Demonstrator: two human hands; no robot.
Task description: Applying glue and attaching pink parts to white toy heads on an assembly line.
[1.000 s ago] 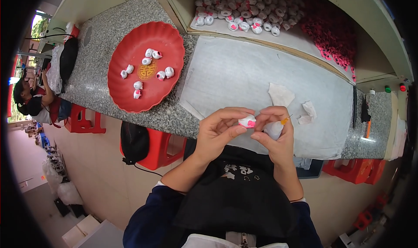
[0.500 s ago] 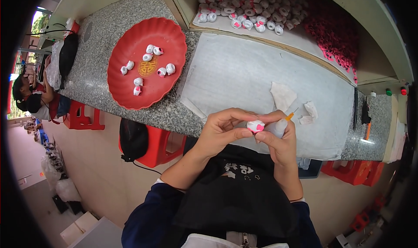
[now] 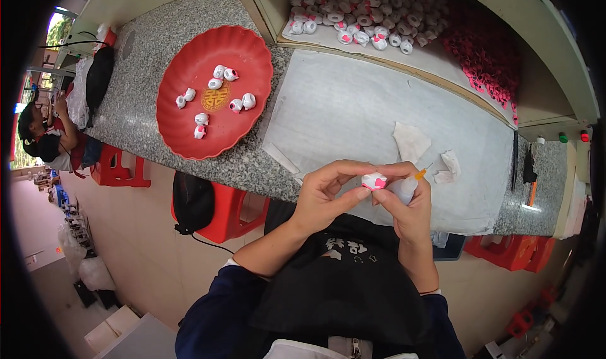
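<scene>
A speckled granite counter (image 3: 158, 100) ran across in front of me, with a sheet of white paper (image 3: 379, 119) spread over its right half. Over the near edge of that sheet, close to my chest, my left hand (image 3: 325, 195) pinched a small white bead with pink spots (image 3: 374, 181) between thumb and fingertips. My right hand (image 3: 407, 201) touched the same bead with its fingertips and was closed around a small applicator with an orange tip (image 3: 420, 173), which pointed right and away from me. Two crumpled bits of tissue (image 3: 410, 141) lay on the paper just beyond my hands. To the far left stood a red scalloped plate (image 3: 252, 56) holding several similar beads. A shallow tray (image 3: 442, 50) at the far side was packed with many more white pieces and, farther right, a heap of pink ones. Red plastic stools (image 3: 227, 214) stood under the counter.
</scene>
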